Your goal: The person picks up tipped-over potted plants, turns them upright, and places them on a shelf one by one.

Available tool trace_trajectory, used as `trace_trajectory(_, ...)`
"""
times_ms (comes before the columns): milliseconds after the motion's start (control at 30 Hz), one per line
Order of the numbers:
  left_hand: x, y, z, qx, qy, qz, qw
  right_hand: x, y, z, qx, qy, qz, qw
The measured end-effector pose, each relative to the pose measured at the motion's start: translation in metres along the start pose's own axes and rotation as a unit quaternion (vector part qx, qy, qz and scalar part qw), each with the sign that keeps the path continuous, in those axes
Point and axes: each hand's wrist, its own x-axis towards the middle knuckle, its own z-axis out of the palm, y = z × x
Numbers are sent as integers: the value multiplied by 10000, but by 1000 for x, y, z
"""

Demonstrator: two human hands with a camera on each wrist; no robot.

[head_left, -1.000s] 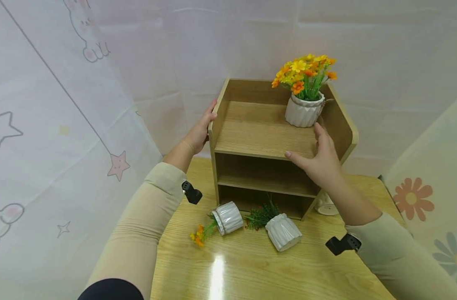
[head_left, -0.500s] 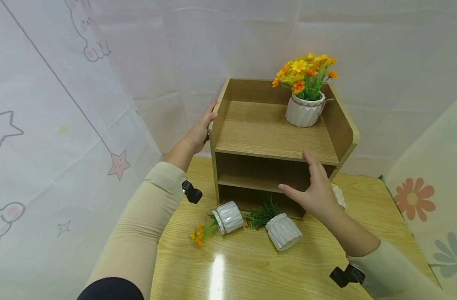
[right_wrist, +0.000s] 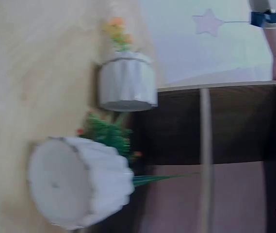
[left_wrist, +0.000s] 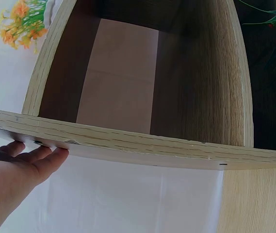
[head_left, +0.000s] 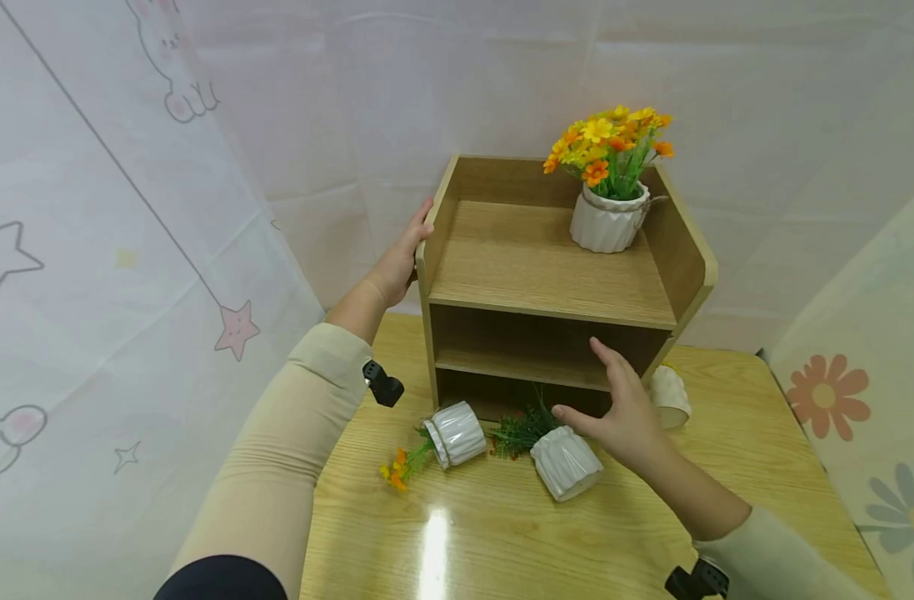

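Nearest is the bench [head_left: 516, 558], glare on its front part. R hand [head_left: 625, 421] hangs above it, thumb & fingers spread, holding nothing, near the berry-plant pot [head_left: 567, 467]: white, fluted, on its side, base to front R, greenery [head_left: 524, 429] reaching the mouth of the bottom compartment. R wrist view suggests a gap betw. hand & pot. Just L lies the orange-flower pot [head_left: 457, 436], also on its side, twine round rim, blooms to front L. A third white pot [head_left: 670, 398] lies by the R side of the wooden shelf unit [head_left: 516, 258]. L hand [head_left: 398, 262] rests on the unit's L panel, fingers fairly straight against the outer face, pinching nothing visible. Farther back, the yellow-orange flower pot [head_left: 606, 223] stands upright on the top board, twards back R. Risks, my judgement: round pots on a smooth bench could roll if nudged off-centre; stems could snag on the shelf edge or pull loose if gripped instead of the pot; R forearm might knock the third pot; a hard L push could shift the unit & rock the top pot. Hard to see: third pot's plant, mostly behind the unit; bottom compartment's inside, too dark; R hand, nearly all cut off in its blurry wrist view; which L digit is the thumb, can't tell.
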Motion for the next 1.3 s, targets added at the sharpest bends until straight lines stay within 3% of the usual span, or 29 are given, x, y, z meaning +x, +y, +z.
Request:
trace_trajectory(633,1,-1,0,-32,-37,6,10000,-33,63,53,-217,-773,450,9958)
trace_trajectory(1300,3,-3,-1,-86,-16,33,10000,-35,111,83,-404,-1041,865,9900)
